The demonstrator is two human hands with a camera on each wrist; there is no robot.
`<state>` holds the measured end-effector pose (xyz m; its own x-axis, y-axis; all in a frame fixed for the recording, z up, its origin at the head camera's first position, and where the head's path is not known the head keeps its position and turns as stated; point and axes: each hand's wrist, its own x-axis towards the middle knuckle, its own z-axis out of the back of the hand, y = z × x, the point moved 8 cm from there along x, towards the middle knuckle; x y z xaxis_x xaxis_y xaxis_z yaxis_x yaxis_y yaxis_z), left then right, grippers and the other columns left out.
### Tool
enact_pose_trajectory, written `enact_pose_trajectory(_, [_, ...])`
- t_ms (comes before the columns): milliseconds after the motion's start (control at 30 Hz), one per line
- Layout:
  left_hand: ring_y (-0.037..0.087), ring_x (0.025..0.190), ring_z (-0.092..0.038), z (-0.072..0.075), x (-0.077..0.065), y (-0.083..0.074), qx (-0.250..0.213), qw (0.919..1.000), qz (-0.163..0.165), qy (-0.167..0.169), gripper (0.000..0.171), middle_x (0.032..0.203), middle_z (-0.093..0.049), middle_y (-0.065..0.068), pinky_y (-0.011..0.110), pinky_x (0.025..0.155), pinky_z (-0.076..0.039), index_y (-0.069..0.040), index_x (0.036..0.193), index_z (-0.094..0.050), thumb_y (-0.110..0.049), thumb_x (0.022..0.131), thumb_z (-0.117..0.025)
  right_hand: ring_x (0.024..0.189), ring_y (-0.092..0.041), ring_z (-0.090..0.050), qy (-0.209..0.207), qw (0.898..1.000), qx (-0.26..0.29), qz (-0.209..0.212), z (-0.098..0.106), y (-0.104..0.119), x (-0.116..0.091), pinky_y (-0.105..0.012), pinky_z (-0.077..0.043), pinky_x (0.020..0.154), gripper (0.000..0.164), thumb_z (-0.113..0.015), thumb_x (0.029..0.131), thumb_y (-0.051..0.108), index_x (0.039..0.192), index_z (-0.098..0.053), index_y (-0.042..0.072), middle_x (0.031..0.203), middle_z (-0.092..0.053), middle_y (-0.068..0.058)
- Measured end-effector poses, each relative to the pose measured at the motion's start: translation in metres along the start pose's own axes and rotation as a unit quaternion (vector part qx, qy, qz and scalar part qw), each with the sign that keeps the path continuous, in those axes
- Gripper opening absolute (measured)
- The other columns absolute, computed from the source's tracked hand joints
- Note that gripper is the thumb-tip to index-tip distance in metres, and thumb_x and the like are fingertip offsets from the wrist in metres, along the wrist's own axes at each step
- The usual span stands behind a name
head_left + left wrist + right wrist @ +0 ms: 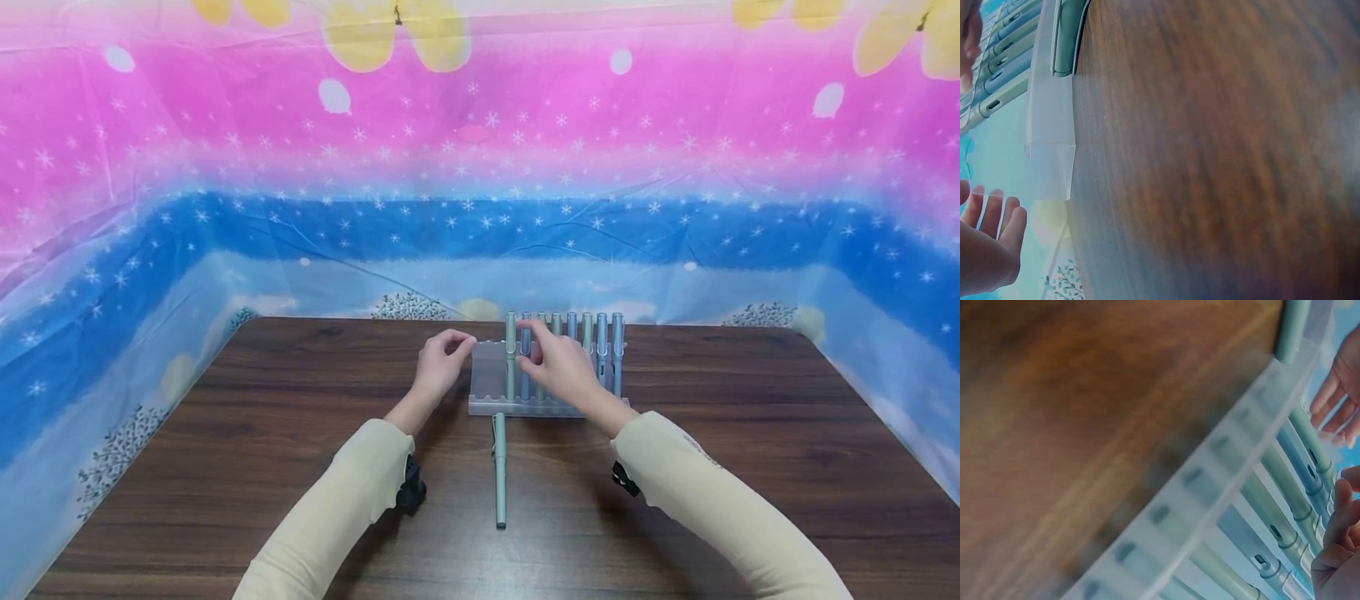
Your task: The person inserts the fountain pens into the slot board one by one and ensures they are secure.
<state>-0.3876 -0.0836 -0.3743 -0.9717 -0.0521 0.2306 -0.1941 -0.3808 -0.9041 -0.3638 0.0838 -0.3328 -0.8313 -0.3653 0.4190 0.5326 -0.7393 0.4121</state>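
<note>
A clear pen rack [489, 371] stands on the table, holding a row of upright capped pens in pale green and blue-grey. At its upper left corner my left hand [441, 362] pinches the edge between thumb and fingertips; the left wrist view shows the other fingers [1013, 228] loosely spread there. My right hand [564, 364] is in front of the row, thumb and index finger apart beside the caps of the leftmost green pen [511, 333] and the blue-grey pen [526, 387] next to it. Another green pen [500, 475] lies on the table before the rack.
The dark wood table [300, 467] extends on both sides of the rack. A patterned cloth backdrop [480, 225] encloses its back and sides. At the right end of the row stand blue pens [618, 333]. Small black wrist cameras [410, 487] sit at the cuffs.
</note>
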Motion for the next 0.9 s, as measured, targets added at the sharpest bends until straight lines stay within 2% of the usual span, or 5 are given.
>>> enact_pose_trajectory(367, [0.02,0.088,-0.054,0.0,0.0,0.0,0.001,1.0,-0.001,-0.001,0.021,0.094,-0.061,0.007,0.034,0.077,-0.042,-0.004,0.095,-0.063,-0.022,0.088,-0.056,0.045,-0.003,-0.043,0.037,0.999,0.004,0.032,-0.015,0.006,-0.03,-0.023,-0.036,0.039,0.038,-0.067,0.078,0.017,0.112,-0.052,0.013,0.058,-0.048,0.014])
enact_pose_trajectory(600, [0.02,0.087,-0.054,0.0,0.0,0.0,0.0,1.0,-0.004,0.001,0.02,0.093,-0.061,0.007,0.034,0.077,-0.042,-0.004,0.095,-0.063,-0.022,0.088,-0.056,0.047,-0.003,-0.044,0.067,0.997,0.017,0.019,-0.024,0.01,-0.043,-0.022,-0.036,0.039,0.028,-0.066,0.077,0.018,0.103,-0.056,0.013,0.061,-0.05,0.014])
enact_pose_trajectory(733, [0.02,0.088,-0.054,0.0,0.0,0.0,-0.001,1.0,-0.003,0.0,0.02,0.094,-0.061,0.007,0.034,0.077,-0.042,-0.004,0.095,-0.063,-0.022,0.088,-0.056,0.048,-0.002,-0.047,0.089,0.995,0.04,0.008,-0.029,0.011,-0.046,-0.022,-0.038,0.039,0.027,-0.067,0.078,0.02,0.102,-0.057,0.013,0.065,-0.057,0.012])
enact_pose_trajectory(900, [0.02,0.088,-0.054,0.0,0.0,0.001,-0.003,1.0,-0.001,0.0,0.021,0.094,-0.061,0.007,0.035,0.077,-0.042,-0.004,0.096,-0.063,-0.022,0.088,-0.055,0.05,0.0,-0.05,0.113,0.992,0.06,0.015,-0.037,0.015,-0.048,-0.022,-0.04,0.043,0.026,-0.066,0.079,0.021,0.103,-0.057,0.013,0.068,-0.06,0.009])
